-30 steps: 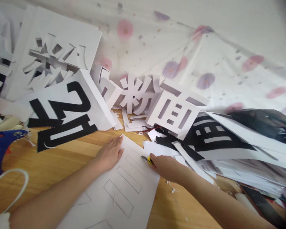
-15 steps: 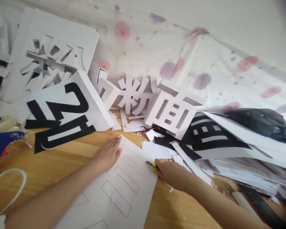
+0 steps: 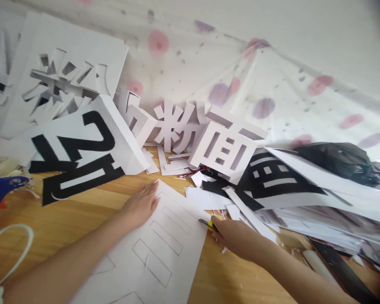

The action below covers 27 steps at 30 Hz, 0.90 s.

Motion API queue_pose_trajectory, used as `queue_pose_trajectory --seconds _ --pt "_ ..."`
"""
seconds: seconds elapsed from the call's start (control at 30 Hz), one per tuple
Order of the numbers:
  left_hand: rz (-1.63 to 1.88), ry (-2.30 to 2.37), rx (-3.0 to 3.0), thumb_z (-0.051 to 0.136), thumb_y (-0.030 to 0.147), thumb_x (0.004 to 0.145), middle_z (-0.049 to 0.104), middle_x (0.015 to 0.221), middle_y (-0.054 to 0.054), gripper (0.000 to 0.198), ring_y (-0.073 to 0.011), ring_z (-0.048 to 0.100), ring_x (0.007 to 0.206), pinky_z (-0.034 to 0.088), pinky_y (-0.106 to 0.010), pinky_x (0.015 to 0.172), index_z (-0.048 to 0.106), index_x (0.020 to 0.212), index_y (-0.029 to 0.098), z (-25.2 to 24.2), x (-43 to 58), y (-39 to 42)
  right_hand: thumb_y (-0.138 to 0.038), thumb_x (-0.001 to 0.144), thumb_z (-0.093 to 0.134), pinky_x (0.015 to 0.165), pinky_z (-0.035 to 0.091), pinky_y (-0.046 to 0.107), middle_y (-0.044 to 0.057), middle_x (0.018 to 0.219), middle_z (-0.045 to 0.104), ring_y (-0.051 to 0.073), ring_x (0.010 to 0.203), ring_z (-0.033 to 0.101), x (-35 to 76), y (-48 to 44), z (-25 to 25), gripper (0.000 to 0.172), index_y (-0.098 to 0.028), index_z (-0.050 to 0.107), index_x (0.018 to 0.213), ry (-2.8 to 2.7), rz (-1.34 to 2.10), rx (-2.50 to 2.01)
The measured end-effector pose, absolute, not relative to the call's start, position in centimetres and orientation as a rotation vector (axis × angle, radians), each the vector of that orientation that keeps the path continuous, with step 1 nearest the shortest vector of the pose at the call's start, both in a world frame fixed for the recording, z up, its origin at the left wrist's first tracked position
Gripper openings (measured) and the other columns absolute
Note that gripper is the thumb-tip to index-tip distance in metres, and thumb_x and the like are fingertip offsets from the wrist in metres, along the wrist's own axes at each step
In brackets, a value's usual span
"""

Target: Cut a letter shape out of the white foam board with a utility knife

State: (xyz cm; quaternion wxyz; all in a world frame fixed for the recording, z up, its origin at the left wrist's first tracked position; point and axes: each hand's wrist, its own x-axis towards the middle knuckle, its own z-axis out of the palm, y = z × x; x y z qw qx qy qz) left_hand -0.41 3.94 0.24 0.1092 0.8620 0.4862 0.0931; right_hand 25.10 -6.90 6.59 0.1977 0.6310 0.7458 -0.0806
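A white sheet of board (image 3: 174, 278) with pencilled rectangles and other outlines lies on the wooden table. My left hand (image 3: 141, 204) rests flat on its upper left edge, fingers stretched toward the far corner. In my right hand (image 3: 234, 234) is a yellow and black utility knife (image 3: 210, 225), gripped with its blade out. The blade points left, over the sheet's right edge; whether its tip touches the board I cannot tell. No cut line is clearly visible on the sheet.
White cut-out characters (image 3: 223, 147) stand behind the sheet. A panel with black lettering (image 3: 79, 152) leans at left, above a blue tool (image 3: 3, 194) and white cord (image 3: 28, 236). Paper scraps (image 3: 205, 197), stacked sheets (image 3: 335, 219) and a black plastic bag (image 3: 338, 160) lie at right.
My right hand has moved slightly right and down with the knife, so its blade sits nearer the sheet's right edge. My left hand stays on the board. The view has shifted a little.
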Motion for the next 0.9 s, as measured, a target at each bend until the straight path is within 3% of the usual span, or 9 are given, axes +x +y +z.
queue_pose_trajectory --seconds 0.9 --pt "0.269 1.445 2.564 0.023 0.033 0.089 0.030 0.143 -0.012 0.055 -0.0199 0.027 0.131 0.024 -0.036 0.106 0.023 0.138 0.009 0.2 -0.3 4.0 -0.025 0.086 0.039 0.048 0.023 0.027 0.004 0.072 0.065 0.025 0.066 0.064 27.8 -9.1 4.1 0.006 -0.022 0.044 0.088 2.105 -0.254 1.868"
